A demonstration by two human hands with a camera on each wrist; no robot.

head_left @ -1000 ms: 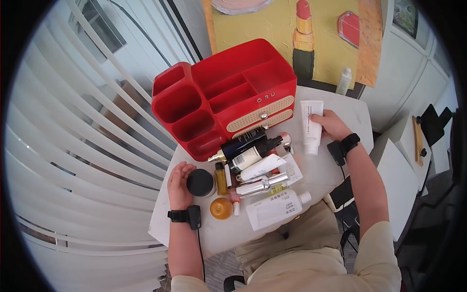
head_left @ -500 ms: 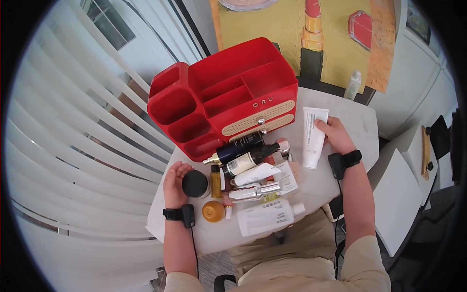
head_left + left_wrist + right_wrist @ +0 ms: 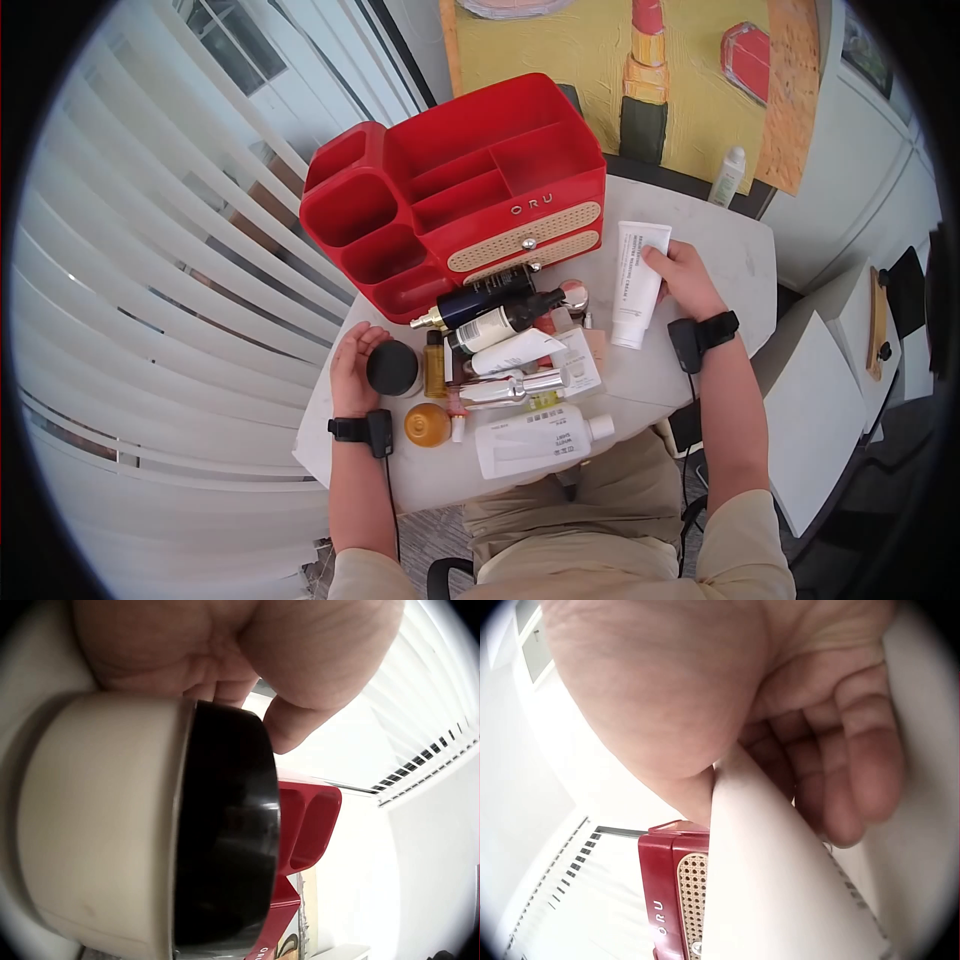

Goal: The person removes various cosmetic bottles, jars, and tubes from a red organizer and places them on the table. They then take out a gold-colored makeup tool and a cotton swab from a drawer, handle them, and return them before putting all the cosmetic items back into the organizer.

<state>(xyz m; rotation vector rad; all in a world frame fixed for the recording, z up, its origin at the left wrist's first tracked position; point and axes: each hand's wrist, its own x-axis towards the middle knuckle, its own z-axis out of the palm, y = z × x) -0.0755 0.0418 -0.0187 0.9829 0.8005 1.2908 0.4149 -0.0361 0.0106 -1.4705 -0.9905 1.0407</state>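
My right hand (image 3: 690, 282) pinches a white squeeze tube (image 3: 636, 285) with dark print, thumb on its face, over the table's right side. In the right wrist view the pale tube (image 3: 769, 877) passes between the thumb side and the curled fingers (image 3: 876, 769). At the table's left my left hand (image 3: 352, 370) rests beside a jar (image 3: 393, 368) with a black lid, its fingers loosely bent. Seen from the left wrist, that jar (image 3: 97, 817) has a cream-white body, and the hand lies along its far side.
A red organizer (image 3: 575, 190) with compartments and two woven-front drawers stands at the back. Before it lie a dark blue pump bottle (image 3: 485, 300), a silver tube (image 3: 515, 388), an amber bottle (image 3: 435, 368), an orange round container (image 3: 428, 425) and a white bottle (image 3: 535, 442) near the front edge.
My right hand has drawn the white tube slightly toward me, and the tube now leans, its lower end further left. The left hand stays beside the jar. The head view has shifted a little.
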